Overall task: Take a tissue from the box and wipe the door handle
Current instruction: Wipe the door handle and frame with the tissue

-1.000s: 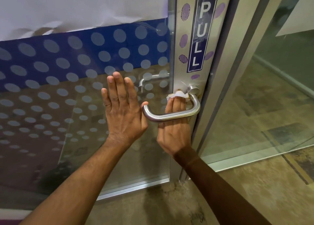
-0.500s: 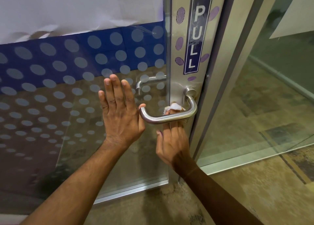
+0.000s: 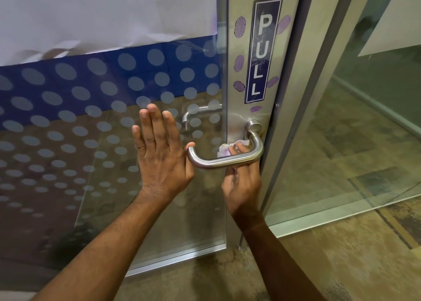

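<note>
A brushed steel door handle (image 3: 224, 161) curves out from the metal stile of a glass door. My right hand (image 3: 242, 187) reaches up behind the handle's bar, its fingers pressing a crumpled white tissue (image 3: 224, 149) against the stile between bar and door. My left hand (image 3: 160, 155) lies flat on the glass just left of the handle, fingers together and pointing up, thumb touching the handle's left bend. The tissue box is out of view.
A blue PULL sign (image 3: 262, 50) is fixed on the stile above the handle. The glass carries frosted dots and a white paper sheet (image 3: 91, 16) up top. A fixed glass panel (image 3: 364, 130) stands to the right. A second handle (image 3: 198, 114) shows through the glass.
My right hand with the tissue slid down from beside the handle's base to behind the bar, then edged right along the stile. The left hand stayed flat on the glass.
</note>
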The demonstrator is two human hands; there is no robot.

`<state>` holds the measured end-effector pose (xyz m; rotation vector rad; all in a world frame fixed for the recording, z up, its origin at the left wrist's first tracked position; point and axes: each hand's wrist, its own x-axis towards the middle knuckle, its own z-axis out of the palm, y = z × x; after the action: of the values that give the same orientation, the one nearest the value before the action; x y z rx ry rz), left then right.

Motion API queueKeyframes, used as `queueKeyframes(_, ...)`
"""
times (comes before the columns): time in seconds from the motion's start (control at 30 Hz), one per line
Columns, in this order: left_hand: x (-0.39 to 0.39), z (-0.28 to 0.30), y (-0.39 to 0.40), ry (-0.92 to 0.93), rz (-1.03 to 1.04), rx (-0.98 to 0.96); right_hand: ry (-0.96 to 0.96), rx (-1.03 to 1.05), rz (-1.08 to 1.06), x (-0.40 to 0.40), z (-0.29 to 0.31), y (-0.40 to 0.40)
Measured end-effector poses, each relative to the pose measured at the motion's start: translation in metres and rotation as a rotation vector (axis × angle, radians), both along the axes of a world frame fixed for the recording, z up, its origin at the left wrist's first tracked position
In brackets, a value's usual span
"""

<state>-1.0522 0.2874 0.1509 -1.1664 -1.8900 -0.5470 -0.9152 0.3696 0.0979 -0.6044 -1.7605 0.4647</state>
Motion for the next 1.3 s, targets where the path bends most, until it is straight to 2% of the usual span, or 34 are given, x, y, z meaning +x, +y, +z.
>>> queueKeyframes(0.2, -0.001, -0.001, 0.001, 0.006, -0.001, 0.004, -0.089, 0.175, -0.108, -0.004, -0.005, 0.007)
queueKeyframes(0.3, -0.001, -0.001, 0.001, 0.01, 0.002, 0.005, -0.054, 0.22, -0.082, -0.006, -0.007, 0.005)
queueKeyframes(0.5, -0.002, 0.0, 0.002, 0.017, 0.005, 0.013, -0.194, 0.202, -0.066, -0.012, 0.001, 0.006)
queueKeyframes(0.67, -0.001, -0.001, 0.0, 0.008, -0.008, 0.004, -0.283, 0.134, -0.058, 0.004, -0.014, -0.01)
queueKeyframes(0.8, 0.0, 0.001, 0.0, 0.004, -0.004, 0.002, -0.263, 0.096, -0.069, -0.003, 0.0, -0.009)
queueKeyframes(0.97, 0.002, 0.002, -0.002, -0.014, -0.005, -0.021, -0.163, -0.031, 0.068, 0.035, -0.01, -0.003)
queueKeyframes(1.13, 0.002, 0.003, -0.002, -0.033, -0.001, -0.04, 0.083, -0.311, -0.19, 0.056, -0.003, 0.005)
queueKeyframes(1.2, 0.002, 0.003, -0.003, -0.035, -0.006, -0.037, 0.115, -0.268, -0.217, 0.061, 0.006, 0.013)
queueKeyframes(1.3, 0.002, 0.003, -0.003, -0.028, -0.011, -0.027, 0.1, -0.045, -0.25, 0.061, 0.022, 0.025)
